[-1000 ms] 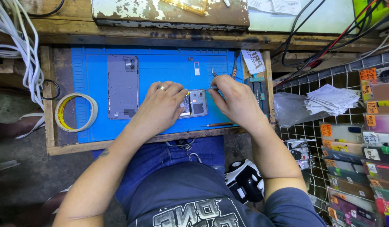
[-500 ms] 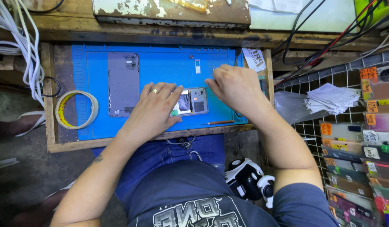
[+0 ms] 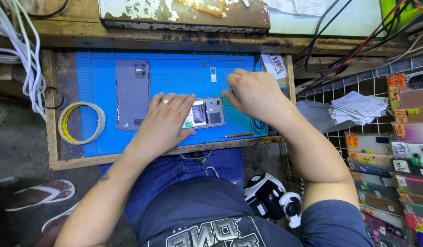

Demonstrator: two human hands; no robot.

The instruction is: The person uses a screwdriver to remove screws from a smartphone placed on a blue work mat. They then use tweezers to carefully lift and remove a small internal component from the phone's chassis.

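Observation:
An opened phone (image 3: pixel 206 113) with its insides showing lies on a blue work mat (image 3: pixel 179 73). My left hand (image 3: pixel 165 123) lies flat on the phone's left half, fingers spread, with a ring on one finger. My right hand (image 3: pixel 252 93) hovers at the phone's upper right corner. Its fingertips are pinched together on a thin tool that is mostly hidden by the fingers. A grey-purple phone back cover (image 3: pixel 132 93) lies face down on the mat, left of my left hand.
A small screwdriver (image 3: pixel 237 135) lies at the mat's near edge. A tape roll (image 3: pixel 81 122) sits left of the mat, beside white cables (image 3: pixel 24 55). To the right are a wire rack of phone cases (image 3: pixel 394 160) and a paper stack (image 3: pixel 358 107). A black-and-white device (image 3: pixel 271 199) rests by my lap.
My left hand slid slightly left, uncovering more of the phone. My right hand moved a little away from me, up to the phone's upper right corner.

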